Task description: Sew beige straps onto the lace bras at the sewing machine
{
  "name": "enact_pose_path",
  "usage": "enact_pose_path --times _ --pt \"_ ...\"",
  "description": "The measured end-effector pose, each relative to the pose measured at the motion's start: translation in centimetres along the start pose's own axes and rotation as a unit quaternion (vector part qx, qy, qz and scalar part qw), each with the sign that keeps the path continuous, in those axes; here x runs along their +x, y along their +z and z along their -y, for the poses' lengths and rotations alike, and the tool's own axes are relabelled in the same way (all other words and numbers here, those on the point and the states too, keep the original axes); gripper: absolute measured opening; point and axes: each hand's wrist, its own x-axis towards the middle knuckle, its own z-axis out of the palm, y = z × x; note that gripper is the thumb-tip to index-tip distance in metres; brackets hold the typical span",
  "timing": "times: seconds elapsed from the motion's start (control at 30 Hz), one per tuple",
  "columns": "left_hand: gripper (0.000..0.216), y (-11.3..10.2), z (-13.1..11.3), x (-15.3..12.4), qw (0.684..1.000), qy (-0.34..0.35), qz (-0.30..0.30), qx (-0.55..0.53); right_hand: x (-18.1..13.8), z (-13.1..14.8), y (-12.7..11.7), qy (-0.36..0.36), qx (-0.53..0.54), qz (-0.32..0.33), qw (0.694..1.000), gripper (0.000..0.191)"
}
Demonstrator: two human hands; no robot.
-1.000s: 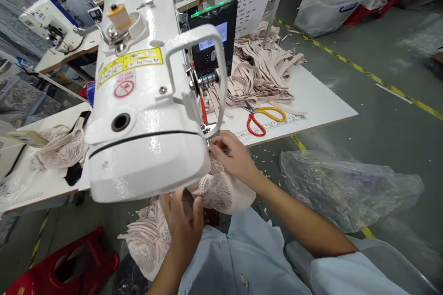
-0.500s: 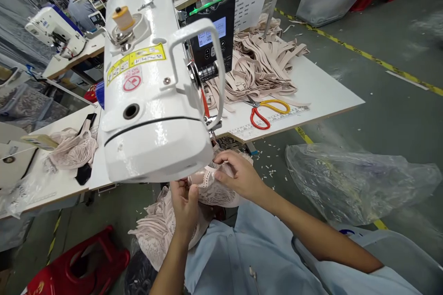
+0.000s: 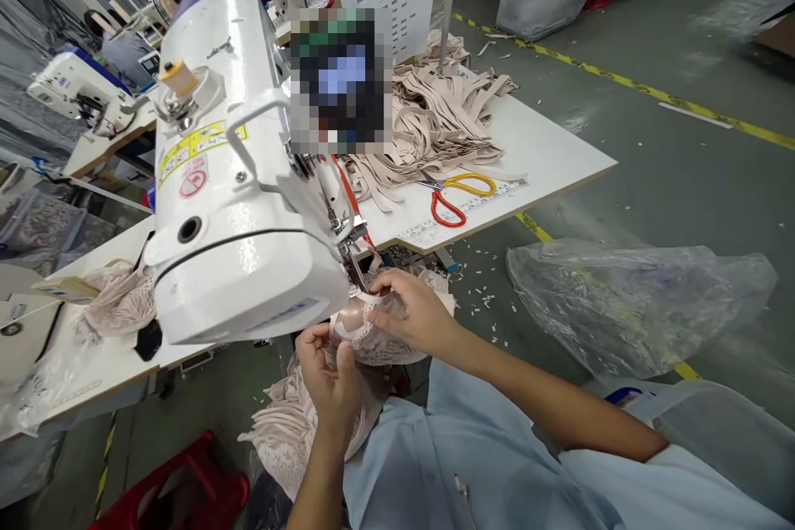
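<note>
A pale pink lace bra [image 3: 397,349] lies under the head of a white sewing machine [image 3: 248,273], close to the needle area. My right hand [image 3: 419,316] pinches the bra's upper edge between thumb and fingers, just in front of the machine's presser parts. At the left edge of the same cup, my left hand [image 3: 329,368] grips the fabric, its thumb raised and its fingertips partly hidden. Below my left hand hangs a bunch of more lace bras [image 3: 279,439], gathered near my lap.
Beige straps [image 3: 435,120] are heaped on the white table [image 3: 559,153] behind the machine. Scissors [image 3: 456,195] with red and yellow handles lie by a printed ruler. A clear plastic bag [image 3: 633,306] is on the floor at right, a red stool [image 3: 180,489] at lower left.
The view has shifted, so the machine and table appear farther left. My right hand still pinches the bra near the needle area; my left hand stays at its left edge.
</note>
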Motion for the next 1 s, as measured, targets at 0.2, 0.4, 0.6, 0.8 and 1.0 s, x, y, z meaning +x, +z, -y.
enact_pose_path --times 0.2,0.4,0.6,0.8,1.0 --pt "0.034 -0.2 0.2 -0.2 0.998 0.019 -0.005 0.052 0.1 0.6 0.0 -0.002 -0.018 -0.013 1.000 0.031" --pt "0.033 -0.6 0.3 -0.4 0.997 0.024 -0.004 0.067 0.5 1.8 -0.2 0.079 0.039 0.026 0.996 0.031" --pt "0.023 -0.4 -1.8 -2.2 0.993 -0.064 0.077 -0.054 -1.1 1.8 -2.0 0.146 0.153 0.120 0.970 0.022" --pt "0.029 -0.4 -2.8 -3.0 0.968 -0.146 0.159 -0.126 -4.6 2.0 -3.5 0.191 0.211 0.139 0.948 0.032" --pt "0.053 0.5 -3.2 -2.5 0.883 -0.285 0.263 -0.265 -7.3 2.7 -2.4 0.146 0.134 0.169 0.966 0.031"
